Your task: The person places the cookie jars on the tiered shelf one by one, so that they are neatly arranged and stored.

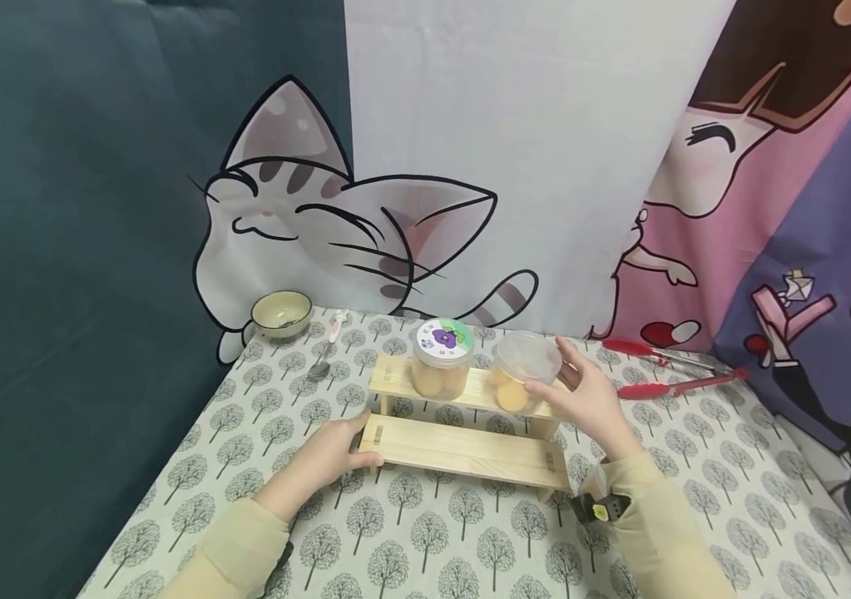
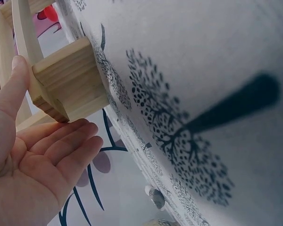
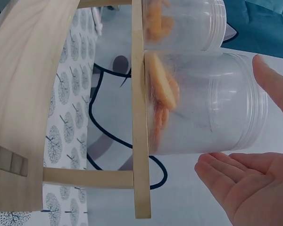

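Wooden stand: left hand gripping its nine-o'clock end; right hand spread round one-o'clock jar, contact unclear. Probable step: jar positioning; next likely needs clean withdrawal.

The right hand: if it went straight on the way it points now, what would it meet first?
Most likely the plain-topped jar: the right hand has its thumb and fingers around it, though actual contact is hard to judge.

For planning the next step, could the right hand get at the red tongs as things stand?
Probably yes: the tongs lie on the tablecloth beside the right hand, with nothing visible between.
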{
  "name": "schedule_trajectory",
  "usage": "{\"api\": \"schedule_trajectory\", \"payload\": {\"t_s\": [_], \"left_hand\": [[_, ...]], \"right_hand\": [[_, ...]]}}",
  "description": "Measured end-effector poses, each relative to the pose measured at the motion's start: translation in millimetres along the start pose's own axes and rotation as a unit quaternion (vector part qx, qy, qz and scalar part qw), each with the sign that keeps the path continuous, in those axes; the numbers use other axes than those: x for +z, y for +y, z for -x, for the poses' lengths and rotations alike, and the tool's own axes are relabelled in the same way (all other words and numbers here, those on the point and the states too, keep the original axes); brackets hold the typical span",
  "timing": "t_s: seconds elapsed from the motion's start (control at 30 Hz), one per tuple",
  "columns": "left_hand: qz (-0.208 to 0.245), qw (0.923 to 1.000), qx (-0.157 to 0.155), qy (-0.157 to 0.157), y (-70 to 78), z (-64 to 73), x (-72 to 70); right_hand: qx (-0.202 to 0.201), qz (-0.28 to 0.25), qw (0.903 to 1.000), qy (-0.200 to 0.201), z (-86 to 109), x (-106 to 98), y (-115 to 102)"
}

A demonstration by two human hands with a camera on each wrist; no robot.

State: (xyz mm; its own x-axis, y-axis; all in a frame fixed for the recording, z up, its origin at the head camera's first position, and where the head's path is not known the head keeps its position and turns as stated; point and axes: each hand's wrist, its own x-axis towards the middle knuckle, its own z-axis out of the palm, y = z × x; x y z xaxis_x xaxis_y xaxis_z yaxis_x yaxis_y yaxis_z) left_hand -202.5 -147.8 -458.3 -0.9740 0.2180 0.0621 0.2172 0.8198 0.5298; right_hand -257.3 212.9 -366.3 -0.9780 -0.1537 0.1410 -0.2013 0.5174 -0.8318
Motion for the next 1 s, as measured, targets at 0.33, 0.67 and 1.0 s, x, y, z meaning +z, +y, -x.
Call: {"api": "schedule_trajectory", "payload": {"t_s": [0.33, 0.67, 1.0], "left_hand": [[-0.003, 1.0000, 0.000, 0.006, -0.5, -0.2, -1.2], [-0.002, 1.0000, 0.008, 0.003, -2.0, 1.7, 0.9], [-0.002, 0.9999, 0.009, 0.006, -0.9, 0.9, 3.1]], "right_hand": [[-0.010, -0.008, 0.9999, -0.002, 12.1, -7, 11], [0.003, 0.011, 0.9999, 0.002, 26.1, -11, 17], [0.005, 0.013, 0.9999, 0.010, 40.5, -18, 24]]}}
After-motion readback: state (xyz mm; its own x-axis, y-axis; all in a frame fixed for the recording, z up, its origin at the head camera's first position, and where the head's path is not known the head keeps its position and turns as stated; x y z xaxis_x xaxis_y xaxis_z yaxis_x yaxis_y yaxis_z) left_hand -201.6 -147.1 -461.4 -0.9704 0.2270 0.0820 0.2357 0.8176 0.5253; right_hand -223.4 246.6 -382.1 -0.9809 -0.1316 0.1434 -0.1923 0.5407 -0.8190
